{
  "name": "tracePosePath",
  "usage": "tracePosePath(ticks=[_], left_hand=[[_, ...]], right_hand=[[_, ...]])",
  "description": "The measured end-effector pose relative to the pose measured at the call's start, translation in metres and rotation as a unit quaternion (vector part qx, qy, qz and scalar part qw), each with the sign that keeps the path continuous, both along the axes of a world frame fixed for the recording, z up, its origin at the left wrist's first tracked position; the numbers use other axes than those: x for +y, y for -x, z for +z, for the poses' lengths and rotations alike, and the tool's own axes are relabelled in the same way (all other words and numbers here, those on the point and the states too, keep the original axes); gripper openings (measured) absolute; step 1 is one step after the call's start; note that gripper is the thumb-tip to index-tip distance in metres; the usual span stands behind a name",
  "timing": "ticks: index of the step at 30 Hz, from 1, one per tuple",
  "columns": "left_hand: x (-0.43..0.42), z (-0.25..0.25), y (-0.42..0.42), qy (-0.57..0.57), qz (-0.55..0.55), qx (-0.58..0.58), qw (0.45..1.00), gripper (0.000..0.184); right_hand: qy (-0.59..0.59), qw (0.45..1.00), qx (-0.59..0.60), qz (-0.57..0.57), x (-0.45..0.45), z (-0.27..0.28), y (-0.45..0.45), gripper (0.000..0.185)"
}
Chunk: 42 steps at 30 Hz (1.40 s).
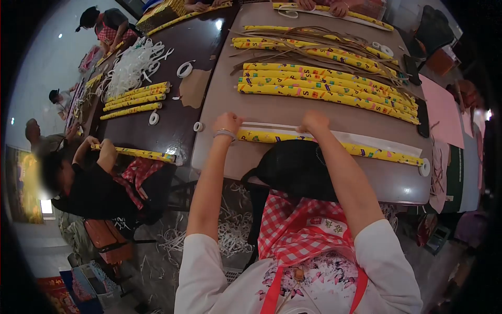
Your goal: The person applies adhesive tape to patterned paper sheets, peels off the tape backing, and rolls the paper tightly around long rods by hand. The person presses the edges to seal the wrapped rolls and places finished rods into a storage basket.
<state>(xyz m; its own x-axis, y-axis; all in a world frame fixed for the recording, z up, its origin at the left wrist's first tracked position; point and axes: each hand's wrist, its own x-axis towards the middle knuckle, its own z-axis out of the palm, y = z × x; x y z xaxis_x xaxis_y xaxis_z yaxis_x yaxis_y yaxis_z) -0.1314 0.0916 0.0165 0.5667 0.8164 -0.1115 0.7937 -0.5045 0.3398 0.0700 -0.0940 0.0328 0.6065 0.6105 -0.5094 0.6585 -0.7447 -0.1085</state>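
Along the near edge of the brown table lies a long yellow patterned tube [366,150], with a white strip [387,145] along its far side. My left hand [228,123] is closed at the tube's left end; what its fingers pinch is too small to tell. Farther right, my right hand [314,123] is closed over the strip near the tube's middle, its fingertips partly hidden. A white tape roll [424,167] stands at the tube's right end. A smaller white roll [198,126] rests left of my left hand.
Beyond my hands lie several yellow tubes [324,94] and brown strips [314,49]. A black object [422,118] is at the right. On the dark left table are a white strip pile [130,65] and more tubes [136,102]. Co-workers [94,180] sit at the left and far side.
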Motion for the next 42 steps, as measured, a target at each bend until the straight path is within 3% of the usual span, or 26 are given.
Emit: tracePosePath(ticks=[4, 8, 10, 14, 15, 17, 20, 21, 22, 23, 24, 25, 27, 29, 30, 32, 33, 35, 37, 38, 39, 40, 41, 42], left_hand=[[-0.047, 0.044, -0.035, 0.027, 0.037, 0.182, 0.982, 0.07], [-0.061, 0.038, -0.052, -0.009, -0.001, 0.259, 0.966, 0.085], [-0.06, 0.021, -0.055, -0.08, 0.032, 0.285, 0.955, 0.094], [-0.063, 0.021, -0.053, -0.098, 0.01, 0.279, 0.955, 0.095], [-0.063, 0.025, -0.054, -0.099, 0.025, 0.281, 0.954, 0.085], [-0.062, 0.025, -0.052, -0.103, 0.045, 0.27, 0.956, 0.076], [-0.061, 0.025, -0.051, -0.096, 0.05, 0.277, 0.955, 0.079], [-0.064, 0.029, -0.047, -0.106, 0.002, 0.245, 0.964, 0.082], [-0.047, 0.016, -0.05, -0.07, -0.023, 0.308, 0.949, 0.086], [-0.024, -0.02, -0.03, -0.1, -0.08, 0.178, 0.976, 0.088], [-0.041, 0.021, -0.052, 0.005, -0.043, 0.32, 0.946, 0.09], [0.043, -0.057, -0.037, -0.041, -0.125, 0.448, 0.885, 0.093], [0.003, -0.017, -0.042, 0.026, -0.058, 0.349, 0.935, 0.086], [-0.016, 0.001, -0.038, 0.017, 0.01, 0.232, 0.972, 0.098], [-0.001, -0.01, -0.035, 0.009, -0.007, 0.235, 0.972, 0.098], [0.053, -0.057, -0.027, 0.205, 0.09, 0.155, 0.962, 0.093], [0.073, -0.064, -0.024, 0.2, 0.078, 0.158, 0.964, 0.093], [0.115, -0.076, -0.017, 0.284, -0.236, 0.087, 0.925, 0.084], [0.145, -0.074, -0.013, 0.343, -0.521, 0.011, 0.781, 0.077], [0.158, -0.067, -0.008, 0.361, -0.641, -0.028, 0.676, 0.074], [0.101, -0.057, -0.002, 0.358, -0.645, -0.026, 0.674, 0.074], [0.019, -0.023, -0.017, 0.142, -0.304, 0.014, 0.942, 0.069], [-0.054, 0.011, -0.047, -0.107, 0.113, 0.048, 0.987, 0.064], [-0.047, -0.004, -0.042, -0.238, -0.024, -0.012, 0.971, 0.055]], right_hand=[[0.024, 0.999, 0.022, -0.013, 0.002, 0.003, -0.001, 0.044], [-0.006, 1.0, 0.021, -0.013, -0.001, -0.002, -0.003, 0.04], [-0.023, 0.998, 0.038, -0.042, -0.004, 0.004, 0.0, 0.037], [-0.062, 0.996, 0.057, -0.013, -0.007, -0.011, -0.005, 0.029], [-0.06, 0.996, 0.066, -0.008, -0.007, -0.01, -0.005, 0.026], [-0.088, 0.993, 0.056, -0.053, -0.008, -0.009, 0.0, 0.037], [-0.137, 0.98, 0.079, -0.12, -0.006, -0.004, 0.008, 0.022], [-0.152, 0.975, 0.072, -0.143, -0.002, -0.013, 0.01, 0.022], [-0.134, 0.97, 0.095, -0.181, 0.005, -0.017, 0.01, 0.023], [-0.13, 0.965, 0.112, -0.199, 0.007, -0.017, 0.01, 0.022], [-0.129, 0.979, 0.053, -0.148, 0.015, -0.032, 0.012, 0.02], [-0.058, 0.988, 0.068, -0.13, 0.029, -0.042, 0.009, 0.019], [-0.075, 0.982, 0.081, -0.153, 0.032, -0.039, 0.009, 0.019], [-0.081, 0.978, 0.091, -0.168, 0.048, -0.05, 0.007, 0.018], [-0.09, 0.974, 0.102, -0.18, 0.051, -0.055, 0.006, 0.017], [-0.096, 0.973, 0.092, -0.19, 0.046, -0.048, 0.007, 0.008], [-0.097, 0.975, 0.082, -0.184, 0.043, -0.045, 0.007, 0.01], [-0.089, 0.98, 0.067, -0.165, 0.043, -0.041, 0.012, 0.011], [-0.08, 0.985, 0.052, -0.143, 0.043, -0.038, 0.014, 0.011], [-0.076, 0.986, 0.055, -0.14, 0.048, -0.041, 0.015, 0.011], [-0.072, 0.987, 0.057, -0.134, 0.049, -0.042, 0.013, 0.011], [-0.075, 0.986, 0.056, -0.135, 0.044, -0.035, 0.01, 0.011], [-0.075, 0.99, 0.075, -0.097, 0.033, -0.025, 0.009, 0.01], [-0.076, 0.991, 0.092, -0.054, 0.031, -0.024, 0.008, 0.01]])
